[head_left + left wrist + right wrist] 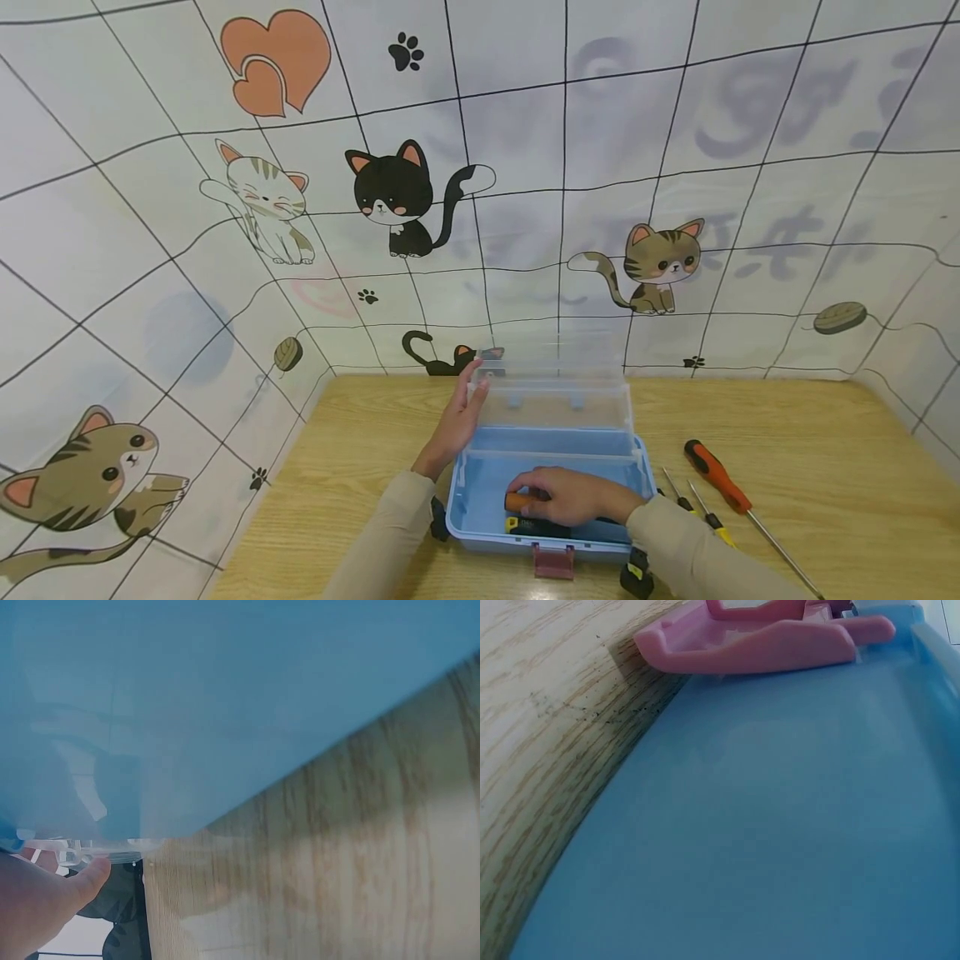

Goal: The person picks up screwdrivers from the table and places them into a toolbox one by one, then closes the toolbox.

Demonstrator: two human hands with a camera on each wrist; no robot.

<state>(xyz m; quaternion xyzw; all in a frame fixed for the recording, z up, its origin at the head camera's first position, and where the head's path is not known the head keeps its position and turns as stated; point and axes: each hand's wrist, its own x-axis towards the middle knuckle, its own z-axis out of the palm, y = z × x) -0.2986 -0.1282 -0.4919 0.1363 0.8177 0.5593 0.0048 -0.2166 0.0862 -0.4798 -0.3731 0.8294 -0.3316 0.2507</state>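
A blue plastic toolbox with a clear lid stands raised open on the wooden table. My left hand holds the lid by its left edge; the thumb touches the clear rim in the left wrist view. Inside the box, my right hand grips an orange cylindrical object, its exact kind hidden by the fingers. Just in front of that lies a black-and-yellow tool. The pink clasp hangs at the front wall, and shows close in the right wrist view, where the hand is unseen.
To the box's right lie a large orange-and-black screwdriver and two smaller yellow-and-black screwdrivers, partly behind the right sleeve. The wooden tabletop meets a cat-patterned wall covering at the back and sides.
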